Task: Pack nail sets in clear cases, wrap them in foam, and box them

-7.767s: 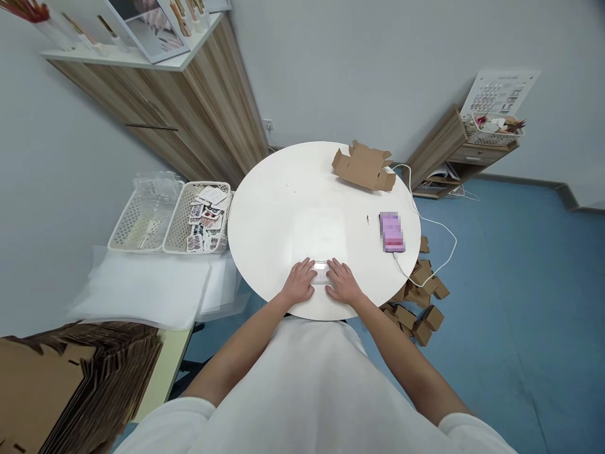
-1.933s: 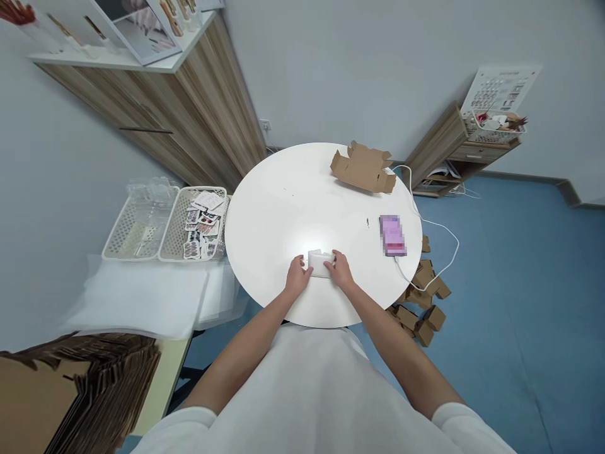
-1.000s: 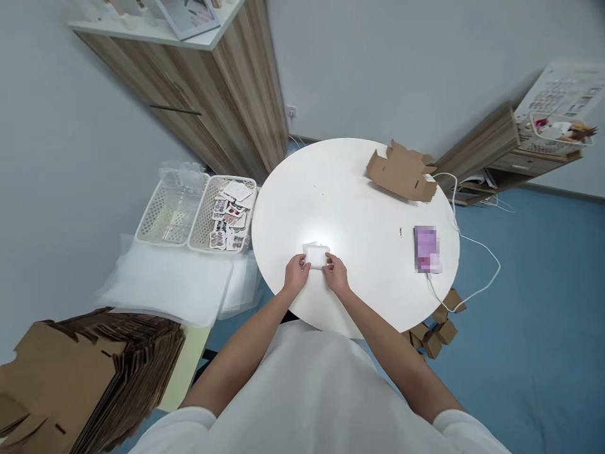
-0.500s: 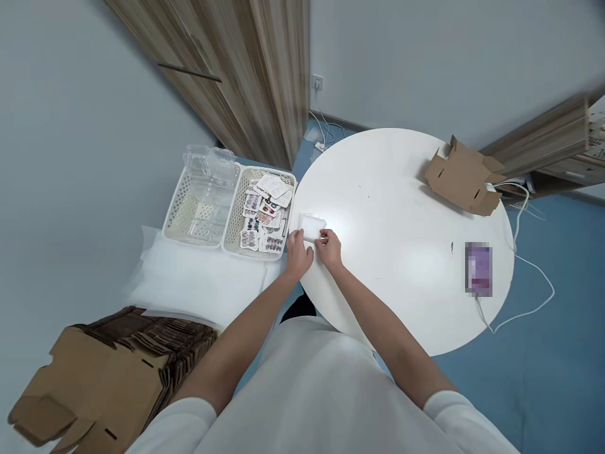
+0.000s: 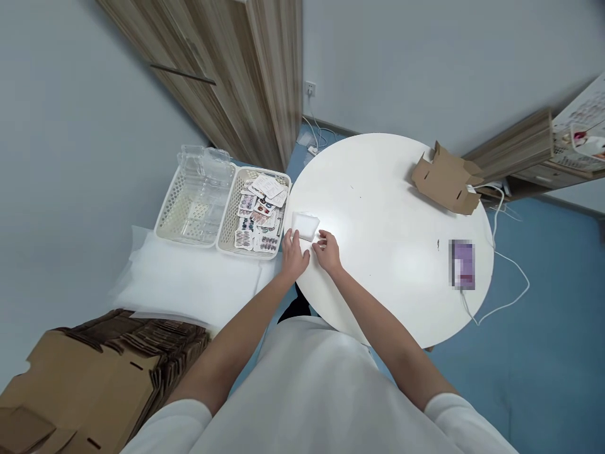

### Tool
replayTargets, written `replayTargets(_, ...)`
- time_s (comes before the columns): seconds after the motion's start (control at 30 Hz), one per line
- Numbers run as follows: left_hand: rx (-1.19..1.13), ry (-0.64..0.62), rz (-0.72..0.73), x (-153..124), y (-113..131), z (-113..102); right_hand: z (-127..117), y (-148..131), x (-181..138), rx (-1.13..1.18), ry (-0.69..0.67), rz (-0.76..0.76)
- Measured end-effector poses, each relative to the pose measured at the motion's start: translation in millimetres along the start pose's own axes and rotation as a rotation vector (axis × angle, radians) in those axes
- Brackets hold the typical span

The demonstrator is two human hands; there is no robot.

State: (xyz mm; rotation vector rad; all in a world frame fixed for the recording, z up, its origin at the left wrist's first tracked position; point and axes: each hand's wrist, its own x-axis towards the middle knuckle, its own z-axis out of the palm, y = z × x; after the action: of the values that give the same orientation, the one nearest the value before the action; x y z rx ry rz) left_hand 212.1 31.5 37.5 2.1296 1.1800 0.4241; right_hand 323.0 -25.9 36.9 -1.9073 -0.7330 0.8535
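Note:
A small white packet (image 5: pixel 305 226), which looks like folded foam sheet, lies flat on the round white table (image 5: pixel 392 208) near its left edge. My left hand (image 5: pixel 293 257) is at the packet's near left corner, fingers stretched out and apart. Whether its fingertips touch the packet I cannot tell. My right hand (image 5: pixel 328 252) is just off the packet's near right corner, its fingers bent but apart and nothing seen in them. Left of the table, a white basket (image 5: pixel 225 217) holds cards of press-on nails (image 5: pixel 262 214).
A second basket (image 5: pixel 163 211) holds clear plastic trays (image 5: pixel 203 195). White foam sheets (image 5: pixel 189 277) lie before it, beside stacked flat cardboard boxes (image 5: pixel 94 378). An unfolded cardboard box (image 5: pixel 447 180) and a blurred purple device (image 5: pixel 463 265) with a white cable (image 5: pixel 513 299) are on the table's right side.
My fingers have loosened and drawn back slightly from the white packet, which now shows more fully. The whole view has shifted a little as my head turned.

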Motion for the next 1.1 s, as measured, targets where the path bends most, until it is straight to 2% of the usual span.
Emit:
replayTargets(0.1,-0.003,0.02,0.017,-20,7,-4,-19,2,-27,-0.007,-0.011,-0.02)
replayTargets(0.2,0.001,0.039,-0.015,-58,10,-8,-34,10,-57,-0.029,-0.042,-0.04)
replayTargets(0.27,0.004,0.058,-0.071,-91,9,-12,-34,16,-75,-0.049,-0.092,-0.083)
replayTargets(0.37,0.023,0.111,-0.153,-140,4,-22,-19,19,-96,-0.065,-0.224,-0.174)
replayTargets(0.5,0.042,0.217,-0.283,-190,-9,-53,18,4,-116,-0.087,-0.523,-0.294)
replayTargets(0.63,0.077,0.486,-0.444,-235,-32,-105,60,-21,-133,-0.157,-0.803,-0.405)
replayTargets(0.7,0.163,0.628,-0.527,-262,-46,-133,82,-34,-142,-0.216,-0.881,-0.471)
replayTargets(0.77,0.297,0.683,-0.63,-290,-62,-160,107,-50,-151,-0.297,-0.886,-0.564)
replayTargets(0.87,0.425,0.598,-0.76,-326,-88,-192,153,-79,-164,-0.417,-0.822,-0.733)
replayTargets(0.93,0.434,0.508,-0.783,-344,-106,-205,187,-102,-173,-0.504,-0.777,-0.817)
replayTargets(1.03,0.397,0.397,-0.764,-360,-127,-215,233,-130,-189,-0.712,-0.705,-0.877)
replayTargets(1.1,0.36,0.345,-0.753,-365,-136,-216,255,-142,-199,-0.887,-0.655,-0.881)
